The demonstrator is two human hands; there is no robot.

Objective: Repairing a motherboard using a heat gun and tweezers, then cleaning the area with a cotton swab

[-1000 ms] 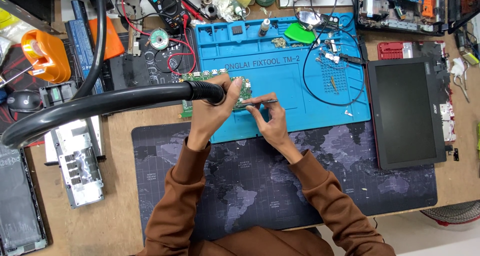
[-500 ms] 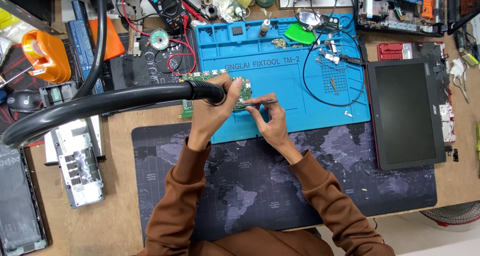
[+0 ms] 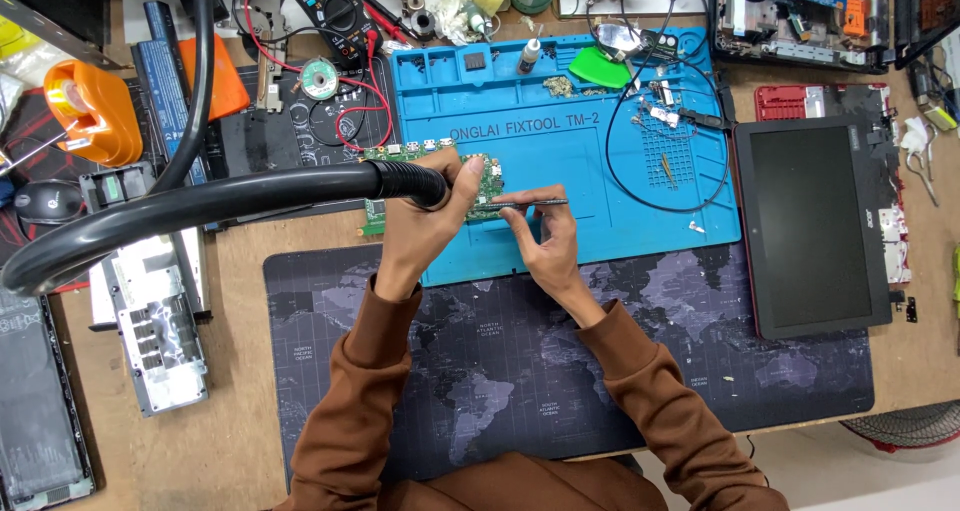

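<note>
My left hand [image 3: 425,226] grips the ribbed nozzle end of a thick black flexible hose [image 3: 200,206] that sweeps in from the left. The nozzle sits over a green circuit board [image 3: 487,183] lying at the left edge of the blue work mat [image 3: 600,231]. My right hand [image 3: 540,239] holds thin black tweezers [image 3: 530,203] level, their tip pointing left onto the board beside the nozzle. Both arms wear brown sleeves. Much of the board is hidden under my left hand and the hose.
A dark map-printed desk mat [image 3: 620,341] lies near me. A laptop with a dark screen [image 3: 810,226] lies at the right. A multimeter [image 3: 325,1] with red leads, solder spool [image 3: 320,79], orange tape dispenser [image 3: 90,111], mouse [image 3: 45,201] and metal parts [image 3: 150,316] crowd the back and left.
</note>
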